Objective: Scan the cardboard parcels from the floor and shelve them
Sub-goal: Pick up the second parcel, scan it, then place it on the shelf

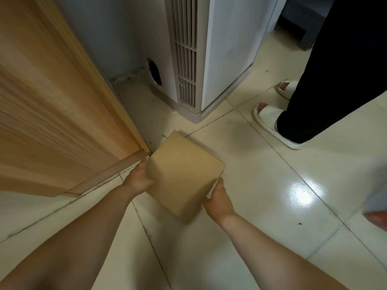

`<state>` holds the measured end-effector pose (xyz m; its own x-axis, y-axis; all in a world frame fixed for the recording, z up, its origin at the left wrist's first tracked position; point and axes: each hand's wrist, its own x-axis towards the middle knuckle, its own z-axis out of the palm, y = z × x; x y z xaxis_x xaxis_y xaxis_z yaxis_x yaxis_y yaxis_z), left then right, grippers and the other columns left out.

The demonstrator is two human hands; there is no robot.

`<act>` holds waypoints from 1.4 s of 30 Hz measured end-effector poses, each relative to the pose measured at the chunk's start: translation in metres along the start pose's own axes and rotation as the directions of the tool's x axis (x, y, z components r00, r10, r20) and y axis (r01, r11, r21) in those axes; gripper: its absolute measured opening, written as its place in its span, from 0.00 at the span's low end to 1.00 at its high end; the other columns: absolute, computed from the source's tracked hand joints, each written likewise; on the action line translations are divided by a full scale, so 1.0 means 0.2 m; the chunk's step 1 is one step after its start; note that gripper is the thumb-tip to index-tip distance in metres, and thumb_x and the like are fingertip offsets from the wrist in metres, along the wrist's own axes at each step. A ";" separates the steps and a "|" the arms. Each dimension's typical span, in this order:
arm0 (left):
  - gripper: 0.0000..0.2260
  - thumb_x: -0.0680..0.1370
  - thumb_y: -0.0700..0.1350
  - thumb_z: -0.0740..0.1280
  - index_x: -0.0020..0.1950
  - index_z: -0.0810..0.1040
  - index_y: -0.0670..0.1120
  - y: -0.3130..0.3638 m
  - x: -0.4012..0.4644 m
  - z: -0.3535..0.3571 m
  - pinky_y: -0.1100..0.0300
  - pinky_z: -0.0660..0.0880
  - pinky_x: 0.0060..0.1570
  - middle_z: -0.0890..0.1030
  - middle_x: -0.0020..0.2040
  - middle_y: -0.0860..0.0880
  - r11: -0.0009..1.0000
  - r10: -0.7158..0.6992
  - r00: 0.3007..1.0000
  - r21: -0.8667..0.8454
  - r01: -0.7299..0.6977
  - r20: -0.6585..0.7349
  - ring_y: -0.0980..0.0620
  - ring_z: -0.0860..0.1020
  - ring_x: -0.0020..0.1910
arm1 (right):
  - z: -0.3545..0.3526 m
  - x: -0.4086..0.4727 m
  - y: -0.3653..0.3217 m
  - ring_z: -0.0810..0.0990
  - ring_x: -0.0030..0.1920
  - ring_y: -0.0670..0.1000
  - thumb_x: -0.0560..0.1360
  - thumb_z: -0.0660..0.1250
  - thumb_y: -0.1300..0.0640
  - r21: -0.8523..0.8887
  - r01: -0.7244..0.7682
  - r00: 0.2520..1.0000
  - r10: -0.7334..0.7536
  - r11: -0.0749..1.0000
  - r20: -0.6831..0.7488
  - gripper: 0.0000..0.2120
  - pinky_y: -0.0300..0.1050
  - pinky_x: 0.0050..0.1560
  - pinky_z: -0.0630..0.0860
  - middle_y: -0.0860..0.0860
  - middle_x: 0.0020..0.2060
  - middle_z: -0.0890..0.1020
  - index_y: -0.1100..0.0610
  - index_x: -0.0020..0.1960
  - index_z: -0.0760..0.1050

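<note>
A plain brown cardboard parcel is in the middle of the head view, above the pale tiled floor. My left hand grips its left side, thumb on the top face. On the parcel's lower right edge my right hand holds it, fingers hidden underneath. The top face shows no label or tape. Whether the parcel still touches the floor cannot be told.
A light wooden panel fills the left side. A white standing appliance with vents stands just behind the parcel. Another person in dark trousers and white slippers stands at the right. A red object shows at the right edge.
</note>
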<state>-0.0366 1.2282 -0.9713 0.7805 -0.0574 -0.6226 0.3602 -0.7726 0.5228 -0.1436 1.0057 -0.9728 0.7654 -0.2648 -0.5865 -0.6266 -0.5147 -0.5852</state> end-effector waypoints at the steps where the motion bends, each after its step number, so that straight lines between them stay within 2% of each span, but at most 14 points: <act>1: 0.41 0.65 0.48 0.70 0.75 0.55 0.53 0.00 0.00 0.00 0.46 0.72 0.60 0.72 0.65 0.47 1.000 -0.002 1.000 -0.005 0.002 -0.006 0.44 0.72 0.62 | 0.00 0.01 0.00 0.72 0.64 0.62 0.74 0.64 0.54 0.084 -0.028 1.000 0.027 0.996 0.010 0.36 0.51 0.59 0.69 0.60 0.66 0.71 0.59 0.73 0.47; 3: 0.41 0.63 0.50 0.71 0.74 0.57 0.53 0.01 0.02 0.02 0.46 0.72 0.61 0.69 0.68 0.45 1.000 0.002 0.999 0.008 -0.001 -0.041 0.43 0.70 0.64 | 0.00 0.03 0.01 0.72 0.65 0.61 0.74 0.65 0.55 0.195 -0.067 0.997 0.059 0.978 0.044 0.39 0.50 0.61 0.68 0.59 0.67 0.70 0.61 0.73 0.43; 6: 0.36 0.70 0.42 0.70 0.74 0.57 0.47 0.04 0.01 0.05 0.47 0.69 0.63 0.62 0.70 0.42 0.999 -0.045 0.998 0.007 0.046 -0.049 0.41 0.67 0.66 | -0.02 0.06 0.03 0.74 0.61 0.59 0.72 0.67 0.58 0.307 -0.119 0.992 0.103 0.944 0.067 0.30 0.53 0.61 0.70 0.58 0.62 0.74 0.61 0.67 0.53; 8: 0.34 0.72 0.41 0.70 0.74 0.58 0.46 0.06 0.02 0.09 0.48 0.69 0.63 0.60 0.69 0.41 0.996 -0.092 0.995 0.010 0.092 -0.031 0.40 0.68 0.64 | -0.03 0.06 0.04 0.75 0.57 0.57 0.72 0.66 0.61 0.392 -0.175 0.984 0.149 0.903 0.095 0.24 0.51 0.54 0.73 0.57 0.57 0.74 0.60 0.62 0.58; 11: 0.35 0.73 0.42 0.69 0.75 0.54 0.48 0.07 0.00 0.13 0.49 0.65 0.65 0.58 0.71 0.42 0.993 -0.111 0.994 0.029 0.110 0.020 0.39 0.63 0.67 | -0.07 0.04 0.04 0.73 0.52 0.53 0.72 0.64 0.64 0.492 -0.252 0.967 0.193 0.833 0.169 0.22 0.40 0.38 0.71 0.56 0.57 0.74 0.60 0.64 0.61; 14: 0.35 0.72 0.44 0.67 0.75 0.55 0.51 0.09 -0.11 0.12 0.47 0.64 0.66 0.63 0.73 0.45 0.988 -0.153 0.987 0.029 0.152 0.051 0.39 0.61 0.69 | -0.14 -0.03 0.01 0.74 0.51 0.53 0.73 0.64 0.63 0.504 -0.322 0.946 0.247 0.802 0.211 0.21 0.39 0.34 0.69 0.53 0.55 0.74 0.57 0.64 0.62; 18: 0.33 0.65 0.45 0.68 0.70 0.65 0.52 0.13 -0.28 0.06 0.47 0.70 0.61 0.70 0.66 0.45 0.980 -0.178 0.980 -0.078 0.184 0.084 0.42 0.69 0.63 | -0.29 -0.21 -0.05 0.75 0.44 0.51 0.75 0.62 0.64 0.539 -0.388 0.921 0.297 0.747 0.252 0.17 0.41 0.33 0.70 0.54 0.52 0.75 0.56 0.61 0.63; 20: 0.28 0.67 0.40 0.68 0.66 0.69 0.48 0.21 -0.41 0.00 0.51 0.73 0.55 0.74 0.60 0.44 0.966 -0.174 0.979 -0.173 0.190 0.104 0.44 0.74 0.57 | -0.38 -0.32 -0.09 0.76 0.42 0.50 0.74 0.62 0.65 0.562 -0.402 0.916 0.305 0.723 0.261 0.19 0.42 0.33 0.71 0.53 0.51 0.76 0.55 0.63 0.64; 24: 0.19 0.71 0.33 0.66 0.61 0.70 0.43 0.43 -0.71 -0.16 0.55 0.73 0.46 0.75 0.55 0.42 0.921 -0.196 0.972 -0.317 0.228 0.130 0.45 0.75 0.50 | -0.62 -0.57 -0.23 0.76 0.40 0.49 0.73 0.61 0.67 0.558 -0.372 0.928 0.308 0.742 0.211 0.20 0.41 0.34 0.72 0.51 0.43 0.77 0.54 0.63 0.65; 27: 0.18 0.71 0.33 0.65 0.59 0.70 0.45 0.62 -0.96 -0.32 0.60 0.71 0.39 0.75 0.57 0.42 0.897 -0.183 0.973 -0.382 0.223 0.139 0.49 0.75 0.46 | -0.86 -0.80 -0.37 0.78 0.45 0.53 0.73 0.59 0.69 0.521 -0.345 0.939 0.291 0.781 0.185 0.22 0.49 0.44 0.77 0.50 0.44 0.78 0.54 0.64 0.65; 30: 0.22 0.71 0.34 0.66 0.64 0.70 0.45 0.85 -1.21 -0.49 0.60 0.70 0.39 0.73 0.60 0.44 0.896 -0.130 0.984 -0.412 0.168 0.118 0.48 0.73 0.50 | -1.13 -1.03 -0.52 0.78 0.47 0.54 0.73 0.58 0.69 0.504 -0.323 0.946 0.277 0.801 0.167 0.25 0.55 0.52 0.77 0.49 0.45 0.79 0.52 0.66 0.62; 34: 0.29 0.72 0.32 0.66 0.72 0.63 0.44 1.17 -1.58 -0.70 0.59 0.68 0.50 0.69 0.67 0.45 0.887 -0.037 0.993 -0.453 0.086 0.116 0.51 0.71 0.54 | -1.49 -1.35 -0.77 0.77 0.45 0.51 0.72 0.59 0.70 0.503 -0.263 0.963 0.259 0.823 0.080 0.29 0.46 0.42 0.76 0.49 0.48 0.78 0.51 0.70 0.60; 37: 0.30 0.72 0.30 0.65 0.72 0.63 0.44 1.38 -1.86 -0.87 0.59 0.69 0.53 0.72 0.62 0.47 0.878 0.028 0.990 -0.478 0.041 0.136 0.51 0.71 0.54 | -1.76 -1.58 -0.97 0.76 0.50 0.52 0.72 0.60 0.70 0.513 -0.208 0.972 0.236 0.833 0.012 0.31 0.43 0.38 0.72 0.51 0.59 0.74 0.50 0.71 0.59; 42: 0.26 0.73 0.33 0.65 0.67 0.67 0.52 1.58 -2.25 -1.16 0.58 0.75 0.46 0.74 0.60 0.50 0.835 0.064 0.981 -0.548 0.048 0.184 0.52 0.76 0.51 | -2.10 -1.92 -1.28 0.76 0.48 0.51 0.73 0.61 0.69 0.496 -0.126 0.983 0.175 0.859 -0.052 0.30 0.41 0.38 0.73 0.51 0.60 0.74 0.53 0.72 0.60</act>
<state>-0.1557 1.1566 -0.3905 0.6946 -0.2216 -0.6844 0.6187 -0.3013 0.7256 -0.2157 0.8966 -0.3636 0.6508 -0.3924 -0.6500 -0.7079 -0.0043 -0.7063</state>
